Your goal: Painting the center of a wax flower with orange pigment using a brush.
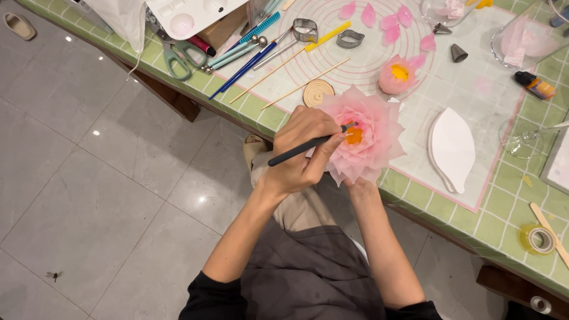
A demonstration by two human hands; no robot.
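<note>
The left hand [302, 151] is pinching a slim black brush [308, 149] over the ruffled, translucent pink flower's [364, 142] orange centre; the right hand's grip is hiding beneath the petals, state unclear.

A small pink flower with a yellow centre [397, 75] sits on the green tiled table [504, 207], loose pink petals [388, 21] beyond it. Right of it lies a white leaf-shaped cutter [453, 148]; to its left, a round wooden disc [318, 92], scissors [178, 56] and modelling tools [249, 59].
</note>
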